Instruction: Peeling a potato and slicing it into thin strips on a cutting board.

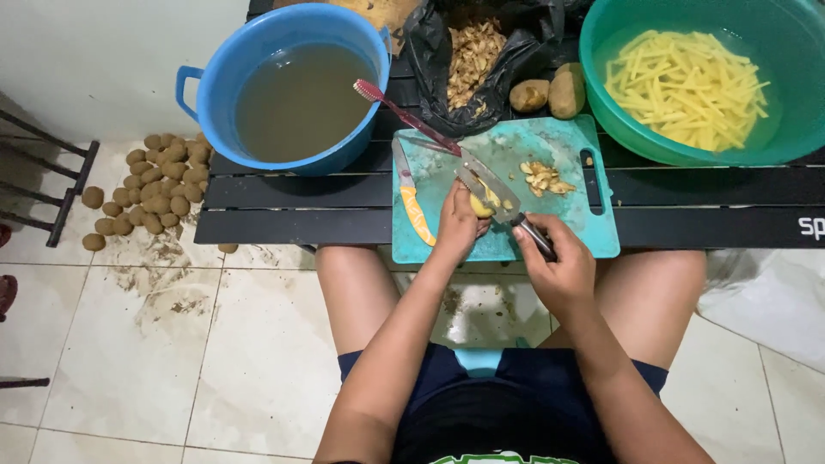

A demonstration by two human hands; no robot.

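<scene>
My left hand (455, 225) grips a partly peeled yellow potato (482, 204) over the teal cutting board (593, 225). In my right hand (559, 268) is the dark handle of a kitchen knife (488, 185), whose blade lies against the potato. A small heap of peelings (545, 177) rests on the board to the right of the blade. A second knife with an orange handle (412, 199) lies along the board's left side.
On the black slatted table (284, 206) stand a blue bucket of murky water (292, 90) with a red toothbrush (402, 112) on its rim, a black bag of peels (468, 56), two unpeeled potatoes (550, 93) and a green basin of potato sticks (687, 82). Several dirty potatoes (155, 185) lie on the tiled floor at left.
</scene>
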